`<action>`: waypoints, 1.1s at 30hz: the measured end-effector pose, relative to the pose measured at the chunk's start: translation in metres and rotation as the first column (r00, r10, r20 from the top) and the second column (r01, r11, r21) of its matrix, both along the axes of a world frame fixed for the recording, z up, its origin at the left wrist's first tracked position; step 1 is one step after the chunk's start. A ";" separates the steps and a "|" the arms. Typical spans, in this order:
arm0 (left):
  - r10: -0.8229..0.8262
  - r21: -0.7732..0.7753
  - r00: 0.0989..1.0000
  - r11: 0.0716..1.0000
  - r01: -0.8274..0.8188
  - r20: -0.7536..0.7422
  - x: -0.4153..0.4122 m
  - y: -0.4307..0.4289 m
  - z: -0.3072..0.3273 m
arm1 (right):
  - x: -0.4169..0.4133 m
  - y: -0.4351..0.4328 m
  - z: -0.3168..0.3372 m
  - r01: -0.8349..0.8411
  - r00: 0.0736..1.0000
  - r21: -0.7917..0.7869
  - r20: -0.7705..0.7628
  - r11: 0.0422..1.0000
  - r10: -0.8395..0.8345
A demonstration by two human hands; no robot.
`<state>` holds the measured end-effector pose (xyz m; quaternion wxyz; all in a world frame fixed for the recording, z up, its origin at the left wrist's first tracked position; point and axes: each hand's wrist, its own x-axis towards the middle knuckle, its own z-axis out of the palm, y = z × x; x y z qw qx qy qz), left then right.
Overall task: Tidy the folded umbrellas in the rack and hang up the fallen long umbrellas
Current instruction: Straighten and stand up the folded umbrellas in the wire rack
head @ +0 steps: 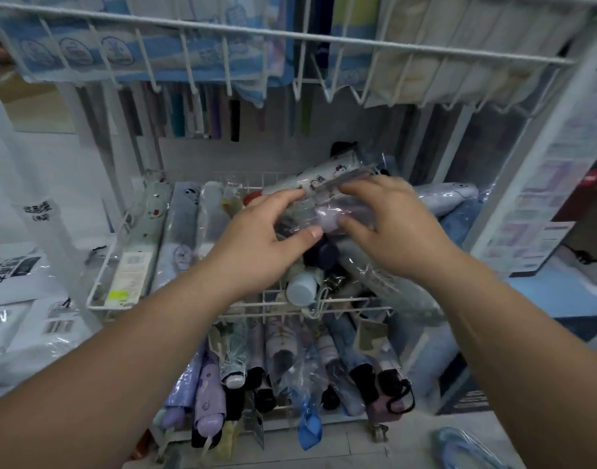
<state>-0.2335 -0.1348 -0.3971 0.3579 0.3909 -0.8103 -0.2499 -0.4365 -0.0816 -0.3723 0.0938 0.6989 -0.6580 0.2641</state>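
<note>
A folded umbrella with a lilac handle [327, 216], wrapped in clear plastic, is held over the middle wire basket [102, 289]. My left hand [260, 242] grips its near end between thumb and fingers. My right hand [388, 225] curls over its other end. Several wrapped folded umbrellas [183, 225] lie side by side in the basket's left part. Others lie crossed in a heap on the right, among them a white patterned one [324, 177] and a pale lilac one [449, 196]. A lower basket holds another row of folded umbrellas [283, 370].
A white wire shelf [290, 35] with packed blue and cream goods hangs overhead. Packaged raincoats [16, 299] lie at the left. A printed display board [541, 204] stands at the right. A blue wrapped item [463, 448] lies on the floor at bottom right.
</note>
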 end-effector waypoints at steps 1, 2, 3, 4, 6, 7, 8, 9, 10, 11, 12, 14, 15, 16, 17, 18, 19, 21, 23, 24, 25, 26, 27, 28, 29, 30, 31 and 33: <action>-0.005 0.001 1.000 1.000 0.005 0.019 -0.006 -0.001 0.003 | -0.014 0.000 -0.001 0.022 0.998 0.052 -0.058 0.998 -0.019; -0.007 0.008 0.999 1.000 0.007 0.049 -0.011 -0.001 0.007 | -0.025 -0.001 -0.002 0.053 0.993 0.099 -0.113 0.994 -0.042; 0.000 0.018 0.996 1.000 -0.001 0.093 -0.016 -0.002 0.010 | -0.034 -0.001 -0.002 0.094 0.985 0.136 -0.156 0.986 -0.072; 0.011 0.026 0.988 1.000 -0.015 0.155 -0.020 -0.003 0.012 | -0.040 -0.001 -0.002 0.135 0.978 0.166 -0.182 0.977 -0.104; 0.046 0.041 0.958 0.997 -0.061 0.282 -0.028 -0.003 0.012 | -0.045 -0.003 -0.002 0.181 0.968 0.187 -0.206 0.966 -0.141; 0.072 0.042 0.941 0.995 -0.090 0.330 -0.032 -0.001 0.010 | -0.044 -0.004 -0.003 0.193 0.963 0.185 -0.222 0.964 -0.150; 0.106 0.032 0.922 0.991 -0.127 0.373 -0.034 0.001 0.007 | -0.042 -0.006 -0.004 0.204 0.958 0.179 -0.237 0.962 -0.159; 0.147 0.019 0.903 0.985 -0.169 0.403 -0.036 0.002 0.004 | -0.040 -0.008 -0.005 0.215 0.955 0.174 -0.242 0.961 -0.170; 0.189 0.009 0.890 0.977 -0.211 0.414 -0.036 0.003 0.001 | -0.038 -0.010 -0.007 0.224 0.954 0.170 -0.238 0.960 -0.181; 0.224 0.015 0.887 0.968 -0.251 0.403 -0.036 0.003 -0.001 | -0.036 -0.011 -0.009 0.234 0.954 0.171 -0.230 0.957 -0.192; 0.245 0.041 0.890 0.959 -0.281 0.386 -0.034 0.001 -0.003 | -0.035 -0.012 -0.010 0.241 0.954 0.171 -0.224 0.955 -0.201; 0.241 0.124 0.915 0.948 -0.293 0.323 -0.032 0.000 -0.007 | -0.035 -0.012 -0.015 0.236 0.960 0.158 -0.193 0.959 -0.205; 0.224 0.172 0.937 0.946 -0.276 0.270 -0.031 0.000 -0.009 | -0.036 -0.012 -0.018 0.218 0.968 0.146 -0.156 0.965 -0.195; 0.207 0.216 0.954 0.943 -0.253 0.215 -0.031 0.001 -0.011 | -0.036 -0.012 -0.021 0.192 0.977 0.134 -0.116 0.972 -0.177; 0.189 0.258 0.970 0.940 -0.224 0.155 -0.031 0.002 -0.013 | -0.037 -0.013 -0.023 0.167 0.984 0.129 -0.087 0.978 -0.157; 0.177 0.305 0.978 0.931 -0.201 0.106 -0.030 0.002 -0.015 | -0.037 -0.015 -0.024 0.150 0.987 0.125 -0.072 0.981 -0.142; 0.164 0.353 0.985 0.919 -0.173 0.055 -0.030 0.002 -0.018 | -0.037 -0.016 -0.025 0.142 0.989 0.120 -0.066 0.982 -0.135; 0.140 0.441 0.990 0.891 -0.112 -0.033 -0.028 -0.001 -0.021 | -0.037 -0.018 -0.024 0.137 0.990 0.105 -0.057 0.985 -0.131; 0.145 0.496 0.982 0.866 -0.067 -0.119 -0.027 -0.003 -0.024 | -0.036 -0.020 -0.023 0.134 0.990 0.101 -0.053 0.986 -0.129; 0.151 0.502 0.977 0.863 -0.055 -0.152 -0.027 -0.001 -0.024 | -0.036 -0.021 -0.022 0.136 0.990 0.104 -0.059 0.985 -0.130; 0.160 0.496 0.970 0.867 -0.048 -0.185 -0.028 -0.001 -0.024 | -0.035 -0.022 -0.021 0.140 0.989 0.106 -0.065 0.985 -0.133; 0.175 0.486 0.962 0.872 -0.052 -0.211 -0.028 0.000 -0.024 | -0.034 -0.022 -0.020 0.142 0.988 0.101 -0.070 0.985 -0.135; 0.193 0.473 0.953 0.879 -0.062 -0.234 -0.028 0.000 -0.024 | -0.033 -0.022 -0.018 0.139 0.989 0.095 -0.069 0.986 -0.133; 0.205 0.456 0.946 0.887 -0.071 -0.252 -0.026 0.001 -0.023 | -0.033 -0.022 -0.017 0.131 0.990 0.083 -0.065 0.988 -0.126; 0.210 0.438 0.938 0.896 -0.072 -0.277 -0.024 0.002 -0.021 | -0.033 -0.022 -0.017 0.120 0.992 0.067 -0.058 0.991 -0.116; 0.209 0.425 0.929 0.903 -0.064 -0.304 -0.021 0.003 -0.019 | -0.033 -0.020 -0.016 0.108 0.993 0.045 -0.053 0.993 -0.106; 0.200 0.412 0.922 0.910 -0.049 -0.332 -0.017 0.005 -0.016 | -0.033 -0.019 -0.015 0.096 0.994 0.021 -0.053 0.995 -0.095; 0.152 0.374 0.921 0.927 -0.007 -0.359 -0.006 0.011 -0.010 | -0.031 -0.016 -0.009 0.064 0.994 -0.031 -0.085 0.997 -0.067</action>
